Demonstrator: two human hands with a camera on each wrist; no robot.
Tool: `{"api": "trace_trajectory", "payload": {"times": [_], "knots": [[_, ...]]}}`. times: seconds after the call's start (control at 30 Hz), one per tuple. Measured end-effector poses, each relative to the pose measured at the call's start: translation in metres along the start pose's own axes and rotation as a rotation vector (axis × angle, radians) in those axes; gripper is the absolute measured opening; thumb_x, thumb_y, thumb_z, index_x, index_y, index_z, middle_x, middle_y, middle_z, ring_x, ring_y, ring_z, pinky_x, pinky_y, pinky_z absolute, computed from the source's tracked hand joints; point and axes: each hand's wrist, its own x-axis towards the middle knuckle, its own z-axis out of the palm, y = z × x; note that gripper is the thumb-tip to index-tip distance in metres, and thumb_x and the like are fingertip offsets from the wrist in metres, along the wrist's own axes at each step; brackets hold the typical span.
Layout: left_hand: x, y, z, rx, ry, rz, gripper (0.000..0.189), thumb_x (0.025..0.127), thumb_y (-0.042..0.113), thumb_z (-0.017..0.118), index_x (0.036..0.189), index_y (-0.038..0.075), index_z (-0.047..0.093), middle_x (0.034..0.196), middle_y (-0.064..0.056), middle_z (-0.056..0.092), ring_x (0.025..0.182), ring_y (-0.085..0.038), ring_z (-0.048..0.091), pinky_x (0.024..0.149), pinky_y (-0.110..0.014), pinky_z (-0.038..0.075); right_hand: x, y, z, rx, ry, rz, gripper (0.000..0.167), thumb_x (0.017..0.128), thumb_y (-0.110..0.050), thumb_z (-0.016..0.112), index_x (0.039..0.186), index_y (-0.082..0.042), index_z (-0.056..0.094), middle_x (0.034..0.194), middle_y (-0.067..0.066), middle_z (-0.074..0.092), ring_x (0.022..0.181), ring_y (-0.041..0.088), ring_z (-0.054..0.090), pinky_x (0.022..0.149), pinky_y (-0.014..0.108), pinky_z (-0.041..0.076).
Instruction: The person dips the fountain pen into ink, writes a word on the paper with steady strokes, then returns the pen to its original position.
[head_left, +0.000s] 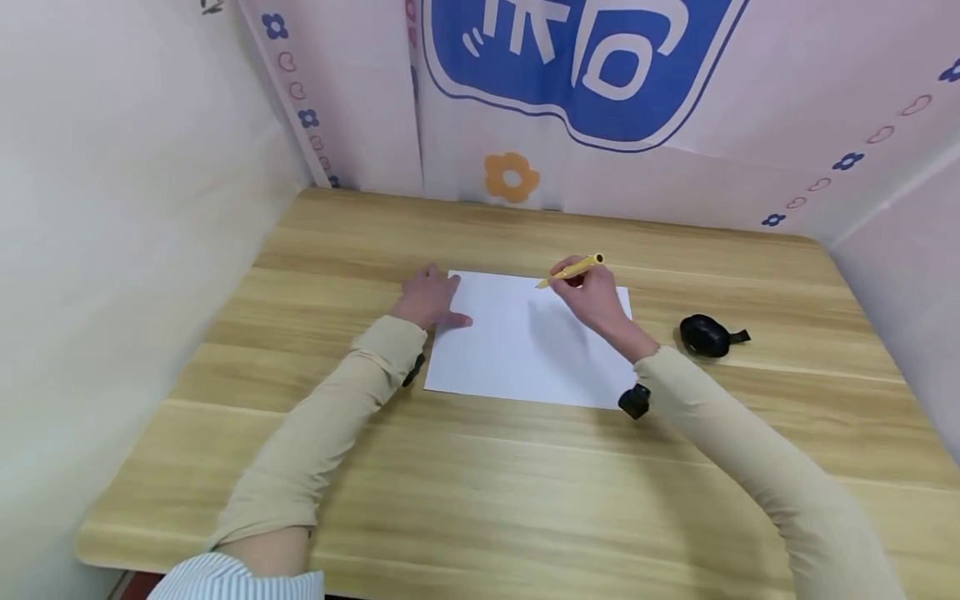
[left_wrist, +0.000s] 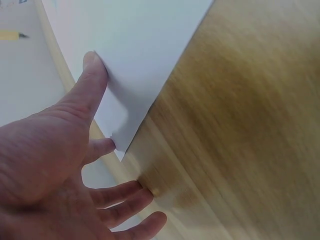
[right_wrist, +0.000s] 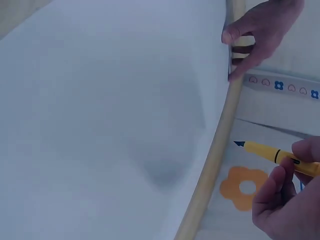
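- Our right hand has its fingers curled in a pinch round a yellow pen, gripped partway along its barrel.
- We see the pen's dark nib standing off in the air, apart from the sheet, in the right wrist view; from the head, the pen slants above the paper near its far edge, tip toward our left.
- Our left hand grasps nothing: its fingers are loose and spread, at the far left corner of the white paper.
- Its thumb reaches over the sheet, the forefinger lies by the corner, and the other fingers point past the edge toward bare wood.
- The paper lies flat on the wooden desk, between our two forearms, with the right hand's shadow across it.
- Each wrist carries a small black device, below beige sleeves (striped cloth shows above the left one).
- To the right of the paper, well apart from it, we have a rounded black object with a short tab (we cannot tell what it is).
- Behind the desk hangs a pale backdrop bearing a blue sign and an orange flower.
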Motion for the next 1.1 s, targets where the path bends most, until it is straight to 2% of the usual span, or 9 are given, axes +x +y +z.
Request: {"api": "trace_trajectory", "payload": {"times": [0.2,0.37,0.57,1.1], "knots": [[0.003,0.005,0.001,0.013,-0.003,-0.019,0.086,0.084,0.054,0.063,0.148,0.008,0.029,0.145,-0.031,0.03,0.131,-0.046,0.034,0.101,-0.057,0.039,0.009,-0.012,0.026,0.07,-0.021,-0.006,0.017,0.086,-0.011,0.059,0.098,-0.001,0.068,0.089,0.014,0.066,0.072,0.015,0.05,0.059,0.02,0.038],[0.005,0.007,0.003,0.009,-0.001,-0.024,0.087,0.083,0.055,0.063,0.149,0.009,0.029,0.144,-0.031,0.03,0.13,-0.045,0.036,0.099,-0.056,0.041,0.012,-0.017,0.039,0.097,-0.053,0.004,0.016,0.088,-0.011,0.059,0.099,-0.001,0.067,0.091,0.014,0.065,0.07,0.015,0.049,0.058,0.02,0.038],[0.004,0.008,0.002,-0.007,0.007,-0.027,0.086,0.083,0.055,0.064,0.148,0.01,0.03,0.142,-0.029,0.031,0.128,-0.044,0.037,0.098,-0.055,0.041,0.014,-0.017,0.045,0.116,-0.069,0.035,0.016,0.09,-0.013,0.059,0.099,-0.002,0.067,0.097,0.014,0.066,0.072,0.017,0.05,0.059,0.021,0.04],[0.001,0.002,0.002,-0.007,0.002,-0.032,0.086,0.083,0.053,0.064,0.148,0.008,0.029,0.142,-0.029,0.032,0.128,-0.042,0.037,0.098,-0.053,0.042,0.016,-0.011,0.055,0.101,-0.104,0.055,0.016,0.09,-0.012,0.059,0.1,-0.003,0.066,0.101,0.015,0.065,0.077,0.019,0.052,0.063,0.023,0.041]]}}
